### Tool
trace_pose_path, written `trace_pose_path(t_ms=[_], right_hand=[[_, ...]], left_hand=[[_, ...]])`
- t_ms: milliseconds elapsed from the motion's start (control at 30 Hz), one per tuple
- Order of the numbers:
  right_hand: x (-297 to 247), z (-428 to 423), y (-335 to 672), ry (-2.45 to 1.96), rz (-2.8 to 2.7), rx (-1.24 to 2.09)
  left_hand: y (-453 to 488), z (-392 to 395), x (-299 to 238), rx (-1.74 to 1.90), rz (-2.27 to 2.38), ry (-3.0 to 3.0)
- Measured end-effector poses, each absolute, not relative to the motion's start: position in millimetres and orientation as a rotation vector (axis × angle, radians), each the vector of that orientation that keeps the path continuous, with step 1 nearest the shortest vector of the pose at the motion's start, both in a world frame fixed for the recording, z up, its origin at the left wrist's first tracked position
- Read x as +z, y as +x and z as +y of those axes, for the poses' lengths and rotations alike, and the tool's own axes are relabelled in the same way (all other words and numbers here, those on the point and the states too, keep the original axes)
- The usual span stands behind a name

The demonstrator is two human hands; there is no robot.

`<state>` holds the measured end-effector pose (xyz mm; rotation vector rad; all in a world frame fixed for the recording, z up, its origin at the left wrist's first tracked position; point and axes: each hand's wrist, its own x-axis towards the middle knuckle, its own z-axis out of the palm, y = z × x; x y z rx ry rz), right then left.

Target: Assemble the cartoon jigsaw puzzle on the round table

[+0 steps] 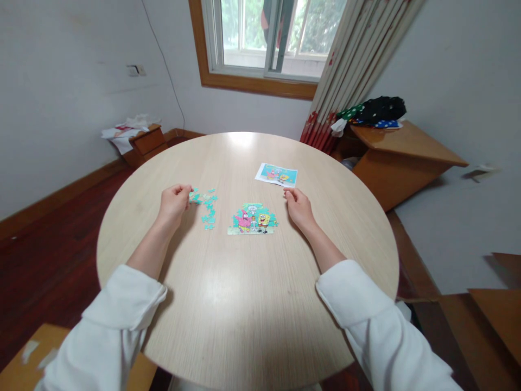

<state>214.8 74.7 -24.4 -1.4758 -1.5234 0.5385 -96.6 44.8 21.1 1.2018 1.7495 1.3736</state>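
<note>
A partly assembled jigsaw puzzle (pixel 253 220) lies flat mid-table, showing a pink starfish and a yellow sponge character against turquoise; its top edge is uneven. Left of it is a scatter of loose turquoise puzzle pieces (pixel 209 205). My left hand (pixel 174 203) is closed in a pinch at the left edge of these pieces; whether a piece sits between the fingertips I cannot make out. To the right of the puzzle, my right hand (pixel 299 206) has its fingers curled, thumb against index, just below a printed reference picture (pixel 277 175). What its fingers hold, if anything, is hidden.
Everything lies on a round wooden table (pixel 244 293). Behind it are a window (pixel 268 38) and a curtain (pixel 358 49). A wooden cabinet (pixel 402 146) with cloths on top stands at right, a small stool (pixel 148 144) at back left, a cardboard box (pixel 36 353) at lower left.
</note>
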Motion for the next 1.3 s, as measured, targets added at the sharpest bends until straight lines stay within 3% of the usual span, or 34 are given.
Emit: trace_pose_path(t_ms=[233, 600, 800, 1100, 1300], right_hand=[[-22.7, 72.0, 213.6, -1.487, -1.562, 0.525], [-25.1, 72.0, 214.6, -1.483, -1.595, 0.502], [-30.0, 75.4, 216.8, -1.44, -1.585, 0.495], [-35.3, 79.0, 217.6, -1.388, -1.553, 0.498], [-34.7, 78.3, 216.9, -1.39, -1.556, 0.497]], left_hand=[[-111.4, 51.4, 15.0, 1.518, 1.858, 1.087], [-133.3, 60.1, -1.8, 1.463, 2.007, 1.198], [-137.7, 63.5, -6.6, 1.312, 2.123, 1.278], [-124.7, 61.0, -8.4, 0.772, 2.283, 1.783], [-123.2, 63.3, -13.3, 0.673, 2.309, 1.913]])
